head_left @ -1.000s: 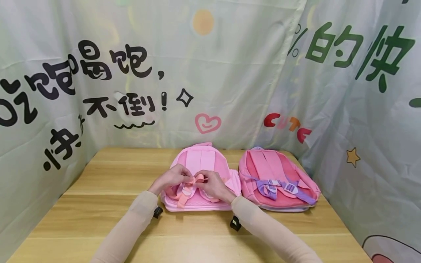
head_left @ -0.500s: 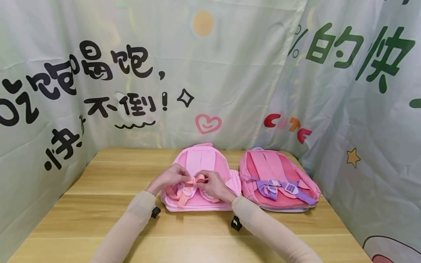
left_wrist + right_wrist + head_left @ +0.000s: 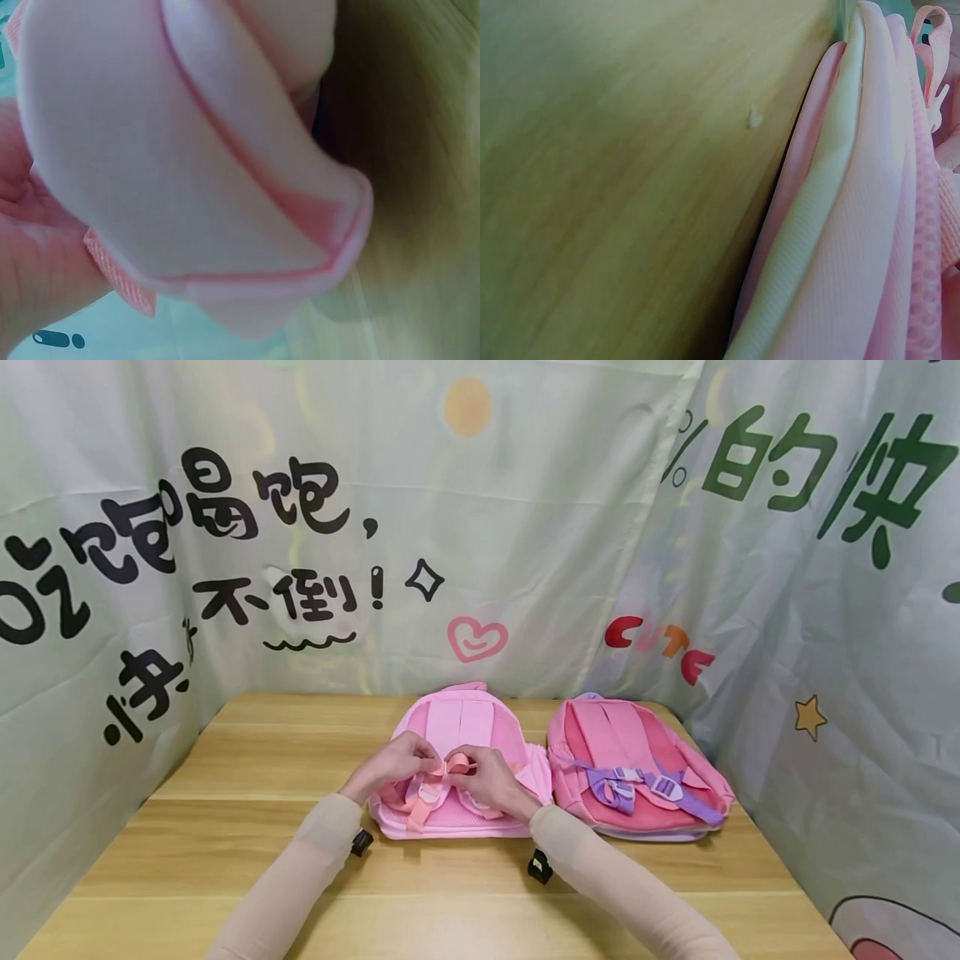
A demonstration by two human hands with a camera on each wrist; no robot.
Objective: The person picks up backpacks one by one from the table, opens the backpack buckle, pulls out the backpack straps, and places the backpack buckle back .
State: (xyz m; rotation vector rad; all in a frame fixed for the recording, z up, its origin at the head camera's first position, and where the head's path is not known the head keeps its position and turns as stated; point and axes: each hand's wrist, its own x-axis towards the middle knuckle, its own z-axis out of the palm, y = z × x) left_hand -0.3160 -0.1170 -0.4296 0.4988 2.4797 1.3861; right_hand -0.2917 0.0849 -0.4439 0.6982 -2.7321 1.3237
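The light pink backpack lies on the far part of the worktop, strap side facing the person, with a deeper pink backpack just beside it on the person's right; the step in hand looks like working on the coral strap at its middle. The left hand has its grip pinching one side of that strap, and the right hand has its grip pinching the looped side, the two sets of fingertips close together. A small white clip shows by the loop in the right wrist view; whether it is fastened, I cannot tell. The next move, I judge, calls for a firm, level pinch from both hands and an untwisted loop as the two sides are lined up
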